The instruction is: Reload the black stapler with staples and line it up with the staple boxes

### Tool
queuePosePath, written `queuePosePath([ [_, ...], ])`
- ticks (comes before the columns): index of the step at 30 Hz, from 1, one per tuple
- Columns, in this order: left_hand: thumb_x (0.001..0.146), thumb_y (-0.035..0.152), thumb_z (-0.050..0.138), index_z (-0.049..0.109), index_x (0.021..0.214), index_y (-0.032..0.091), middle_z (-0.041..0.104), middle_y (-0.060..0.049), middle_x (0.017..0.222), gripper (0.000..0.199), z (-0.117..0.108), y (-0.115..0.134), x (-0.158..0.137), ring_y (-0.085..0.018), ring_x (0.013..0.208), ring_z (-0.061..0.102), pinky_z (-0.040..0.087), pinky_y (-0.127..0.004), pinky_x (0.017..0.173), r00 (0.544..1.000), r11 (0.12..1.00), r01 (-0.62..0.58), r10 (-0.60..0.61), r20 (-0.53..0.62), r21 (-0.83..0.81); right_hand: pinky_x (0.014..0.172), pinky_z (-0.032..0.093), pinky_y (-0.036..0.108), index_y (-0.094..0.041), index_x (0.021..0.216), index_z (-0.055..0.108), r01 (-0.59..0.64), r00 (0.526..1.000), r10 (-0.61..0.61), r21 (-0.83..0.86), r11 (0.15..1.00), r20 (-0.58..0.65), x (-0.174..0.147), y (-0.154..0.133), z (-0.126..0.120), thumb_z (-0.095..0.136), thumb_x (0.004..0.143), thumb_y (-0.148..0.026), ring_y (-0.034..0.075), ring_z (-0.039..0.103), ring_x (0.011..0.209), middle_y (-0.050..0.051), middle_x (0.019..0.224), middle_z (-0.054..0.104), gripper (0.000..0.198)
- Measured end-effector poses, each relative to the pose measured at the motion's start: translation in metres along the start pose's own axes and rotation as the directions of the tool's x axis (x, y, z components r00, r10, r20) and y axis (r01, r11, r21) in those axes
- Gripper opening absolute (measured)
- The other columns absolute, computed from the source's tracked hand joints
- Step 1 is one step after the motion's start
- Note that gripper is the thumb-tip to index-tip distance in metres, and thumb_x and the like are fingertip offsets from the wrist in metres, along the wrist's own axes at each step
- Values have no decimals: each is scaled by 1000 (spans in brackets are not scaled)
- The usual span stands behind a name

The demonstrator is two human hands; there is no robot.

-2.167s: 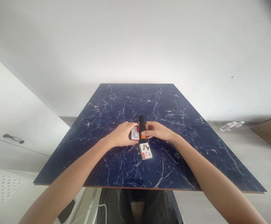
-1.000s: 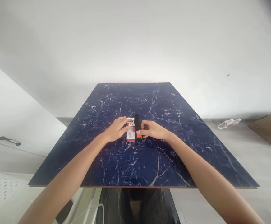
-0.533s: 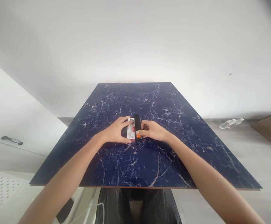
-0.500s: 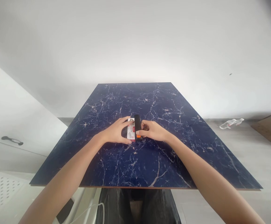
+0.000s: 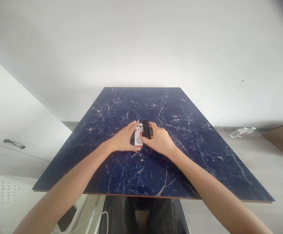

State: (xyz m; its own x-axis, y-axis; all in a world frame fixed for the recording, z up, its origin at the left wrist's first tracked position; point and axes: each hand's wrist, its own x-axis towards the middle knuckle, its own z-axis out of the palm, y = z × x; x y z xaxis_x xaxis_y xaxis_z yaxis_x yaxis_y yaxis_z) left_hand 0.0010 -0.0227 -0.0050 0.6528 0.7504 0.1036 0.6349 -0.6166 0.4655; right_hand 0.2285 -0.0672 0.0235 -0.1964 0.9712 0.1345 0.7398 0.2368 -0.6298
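A small white and red printed box lies near the middle of the dark blue marbled table. My left hand curves around its left side, thumb at the near end and fingers at the far end. Against the box's right side is a black elongated object with rounded ends; its exact kind is not clear. My right hand grips the black object from the right, its thumb reaching across onto the box's right edge. The right fingers and the near part of the black object are partly hidden.
A pale wall stands behind the table. To the left is a white cabinet with a dark handle. On the floor at right lie a clear plastic bottle and a cardboard box. A white perforated panel is at lower left.
My right thumb has moved left, from the black object onto the box's edge, and my right hand has closed in around the black object. The orange part is now hidden.
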Motion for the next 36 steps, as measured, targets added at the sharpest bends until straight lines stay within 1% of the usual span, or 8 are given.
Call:
queuePosePath([
  [3,66,69,79,9,164,26,11,-14,170,128,4,-3,2,-41,155,7,17,-59,124,1000,1000,-10,10,-18,25,75,47,36,-26,138,47,42,999,-42,-33,999,0,-1,-3,0,72,82,-39,28,69,88,9,116,71,62],
  [8,65,68,80,2,164,26,20,-15,168,133,5,-4,6,-41,155,12,18,-61,124,999,999,-31,32,-13,15,73,45,35,-26,139,47,42,999,-41,-42,998,22,-1,-3,1,70,84,-37,28,69,85,8,110,72,61],
  [14,64,73,78,0,164,29,1,-13,171,135,-2,-2,0,-41,156,-1,13,-61,124,997,999,11,-13,72,34,74,45,36,-25,140,46,53,998,-52,-31,998,17,0,-2,0,69,85,-38,28,69,86,8,108,72,62],
  [17,68,72,77,4,164,31,12,-12,170,128,-4,0,-1,-41,156,6,18,-60,123,996,1000,13,-15,86,16,75,45,35,-26,140,46,59,998,-58,-24,998,15,-1,-1,1,68,85,-37,28,69,88,8,110,72,60],
  [22,70,65,79,7,164,27,29,-14,164,125,-1,2,2,-40,151,22,25,-57,121,999,999,-30,30,19,19,73,45,35,-24,141,45,49,999,-49,-37,998,10,-1,1,3,67,86,-38,28,68,88,9,108,71,60],
  [28,74,67,74,7,164,28,26,-13,165,119,1,0,1,-40,150,22,27,-57,121,999,999,-25,23,41,46,70,43,31,-20,141,43,17,999,-13,-101,995,33,-2,-1,6,63,89,-38,26,68,82,9,101,72,58],
  [33,73,74,71,1,164,30,8,-12,170,124,1,-4,-1,-44,154,8,18,-62,122,995,997,48,-53,84,64,71,43,30,-20,138,45,21,1000,-20,-133,991,9,-5,-4,6,60,91,-37,24,68,85,9,104,72,52],
  [36,72,73,73,2,164,30,15,-11,169,124,1,-3,1,-42,154,13,19,-60,123,997,998,29,-34,67,64,71,43,30,-19,136,47,16,1000,-16,-140,990,5,-5,-5,5,60,91,-36,25,69,86,10,106,72,50],
])
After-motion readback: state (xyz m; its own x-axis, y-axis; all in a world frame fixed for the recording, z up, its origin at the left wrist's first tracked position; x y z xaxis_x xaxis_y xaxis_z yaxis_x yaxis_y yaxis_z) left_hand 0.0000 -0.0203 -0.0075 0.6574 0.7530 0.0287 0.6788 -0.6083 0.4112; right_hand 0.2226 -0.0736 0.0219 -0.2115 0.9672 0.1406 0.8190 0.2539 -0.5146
